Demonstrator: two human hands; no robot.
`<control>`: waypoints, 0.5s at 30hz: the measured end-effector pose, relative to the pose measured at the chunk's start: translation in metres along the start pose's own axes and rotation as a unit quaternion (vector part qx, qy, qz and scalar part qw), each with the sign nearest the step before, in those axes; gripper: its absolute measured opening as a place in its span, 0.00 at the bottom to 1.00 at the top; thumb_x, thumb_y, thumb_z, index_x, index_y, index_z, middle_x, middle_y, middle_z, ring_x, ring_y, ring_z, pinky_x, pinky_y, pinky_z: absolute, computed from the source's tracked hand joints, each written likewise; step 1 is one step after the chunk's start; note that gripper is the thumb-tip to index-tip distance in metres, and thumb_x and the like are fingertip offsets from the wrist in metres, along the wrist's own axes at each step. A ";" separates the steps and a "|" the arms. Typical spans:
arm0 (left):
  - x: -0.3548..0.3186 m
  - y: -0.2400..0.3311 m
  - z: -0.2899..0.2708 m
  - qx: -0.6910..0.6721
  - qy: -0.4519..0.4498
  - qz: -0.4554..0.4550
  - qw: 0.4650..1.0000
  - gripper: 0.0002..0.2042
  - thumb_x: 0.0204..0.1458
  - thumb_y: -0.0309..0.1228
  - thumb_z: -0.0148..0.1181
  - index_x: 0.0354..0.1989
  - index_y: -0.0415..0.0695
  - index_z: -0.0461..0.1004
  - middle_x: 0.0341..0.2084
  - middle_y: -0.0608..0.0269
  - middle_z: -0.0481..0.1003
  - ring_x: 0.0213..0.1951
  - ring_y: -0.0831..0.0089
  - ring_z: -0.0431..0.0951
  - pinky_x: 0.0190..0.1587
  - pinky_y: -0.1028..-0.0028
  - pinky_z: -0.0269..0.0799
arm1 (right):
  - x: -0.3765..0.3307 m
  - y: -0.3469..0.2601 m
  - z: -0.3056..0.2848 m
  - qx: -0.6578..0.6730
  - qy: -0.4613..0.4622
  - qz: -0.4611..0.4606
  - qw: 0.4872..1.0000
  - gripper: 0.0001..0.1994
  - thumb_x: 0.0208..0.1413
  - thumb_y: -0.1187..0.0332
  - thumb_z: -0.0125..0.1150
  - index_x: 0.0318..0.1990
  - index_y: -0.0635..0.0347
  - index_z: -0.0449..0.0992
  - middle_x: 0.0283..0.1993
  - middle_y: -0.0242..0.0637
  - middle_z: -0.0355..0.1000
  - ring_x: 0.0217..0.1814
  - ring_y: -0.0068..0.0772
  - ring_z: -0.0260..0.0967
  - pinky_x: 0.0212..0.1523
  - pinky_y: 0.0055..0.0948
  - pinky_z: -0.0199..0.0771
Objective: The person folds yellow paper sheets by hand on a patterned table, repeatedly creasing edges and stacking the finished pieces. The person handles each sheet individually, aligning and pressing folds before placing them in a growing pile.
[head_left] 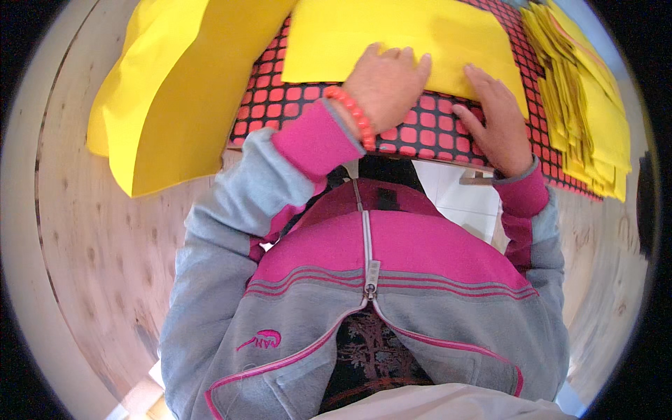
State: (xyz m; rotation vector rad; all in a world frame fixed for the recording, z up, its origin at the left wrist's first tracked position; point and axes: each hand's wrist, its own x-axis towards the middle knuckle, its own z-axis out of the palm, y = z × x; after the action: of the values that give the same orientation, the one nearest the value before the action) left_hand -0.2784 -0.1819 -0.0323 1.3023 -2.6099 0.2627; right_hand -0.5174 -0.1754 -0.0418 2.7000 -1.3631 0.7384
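A flat yellow sheet, which looks like cloth or felt (pixel 399 31), lies on a red-and-black checked cover (pixel 434 122) in front of me. My left hand (pixel 386 87), with an orange-red bead bracelet (pixel 353 112) at the wrist, rests palm down on the sheet's near edge with its fingers apart. At the sheet's near right corner is my right hand (pixel 500 119), its fingertips on the yellow surface and its thumb spread away. Neither hand grips anything that I can see.
To the left, a large yellow piece (pixel 175 91) hangs in a bend over the table's edge. A stack of folded yellow pieces (pixel 584 105) sits on the right end of the cover. Pale wooden boards (pixel 126 266) extend at the left.
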 end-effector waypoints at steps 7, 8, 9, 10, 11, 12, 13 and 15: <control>0.015 0.001 0.013 0.053 0.033 -0.018 0.998 0.08 0.52 0.30 0.56 0.39 0.43 0.74 0.31 0.57 0.78 0.34 0.60 0.82 0.41 0.64 0.76 | 0.007 0.021 0.000 -0.021 -0.001 -0.044 0.999 0.28 0.53 0.76 0.61 0.64 0.62 0.67 0.61 0.51 0.71 0.62 0.54 0.69 0.61 0.42 0.70; 0.015 0.001 0.014 0.046 0.033 -0.026 0.998 0.07 0.51 0.30 0.56 0.37 0.43 0.74 0.31 0.58 0.78 0.34 0.61 0.82 0.40 0.64 0.77 | 0.010 0.026 0.001 -0.044 0.031 -0.062 0.997 0.25 0.52 0.78 0.56 0.61 0.61 0.70 0.58 0.51 0.72 0.58 0.53 0.72 0.56 0.42 0.73; 0.014 0.001 0.013 0.030 0.019 -0.028 0.999 0.08 0.51 0.30 0.56 0.38 0.43 0.74 0.32 0.58 0.78 0.36 0.61 0.82 0.42 0.63 0.76 | 0.010 0.031 -0.001 -0.057 0.012 -0.043 0.997 0.24 0.53 0.77 0.56 0.60 0.61 0.70 0.57 0.50 0.73 0.56 0.53 0.73 0.54 0.42 0.74; 0.013 0.002 0.012 0.013 0.002 -0.031 0.999 0.08 0.51 0.30 0.56 0.38 0.42 0.75 0.33 0.58 0.78 0.37 0.61 0.82 0.44 0.63 0.76 | 0.008 0.036 -0.004 -0.069 -0.009 -0.022 0.997 0.22 0.53 0.77 0.55 0.58 0.60 0.71 0.55 0.50 0.74 0.54 0.52 0.74 0.52 0.42 0.75; 0.012 0.003 0.011 -0.005 -0.003 -0.034 0.999 0.08 0.51 0.30 0.57 0.38 0.42 0.75 0.34 0.59 0.78 0.39 0.61 0.82 0.47 0.62 0.76 | 0.005 0.041 -0.007 -0.083 -0.029 -0.002 0.996 0.21 0.54 0.77 0.54 0.57 0.60 0.72 0.54 0.49 0.75 0.52 0.52 0.75 0.50 0.43 0.76; 0.010 0.005 0.010 -0.004 -0.002 -0.016 1.000 0.09 0.50 0.30 0.57 0.39 0.43 0.75 0.35 0.59 0.78 0.41 0.61 0.81 0.50 0.62 0.75 | 0.001 0.043 -0.010 -0.123 -0.005 -0.020 0.992 0.18 0.54 0.76 0.53 0.53 0.58 0.73 0.49 0.46 0.77 0.44 0.51 0.77 0.43 0.43 0.78; 0.009 0.009 0.009 -0.004 0.009 0.001 1.000 0.09 0.50 0.29 0.57 0.39 0.43 0.75 0.36 0.60 0.78 0.43 0.62 0.81 0.53 0.61 0.73 | -0.005 0.044 -0.014 -0.129 -0.011 -0.019 0.991 0.17 0.54 0.76 0.53 0.53 0.58 0.73 0.48 0.46 0.77 0.43 0.50 0.77 0.42 0.42 0.78; 0.008 0.013 0.009 -0.008 0.024 0.020 0.999 0.10 0.49 0.29 0.58 0.40 0.43 0.75 0.38 0.60 0.78 0.47 0.62 0.80 0.58 0.59 0.70 | -0.024 0.039 -0.027 -0.140 -0.024 -0.009 0.990 0.17 0.54 0.75 0.54 0.52 0.57 0.74 0.47 0.45 0.78 0.42 0.50 0.77 0.39 0.42 0.78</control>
State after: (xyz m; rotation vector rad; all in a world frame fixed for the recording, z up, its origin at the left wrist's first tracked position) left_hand -0.2944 -0.1828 -0.0398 1.2241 -2.5956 0.2753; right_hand -0.5696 -0.1749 -0.0353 2.5191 -1.3371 0.4447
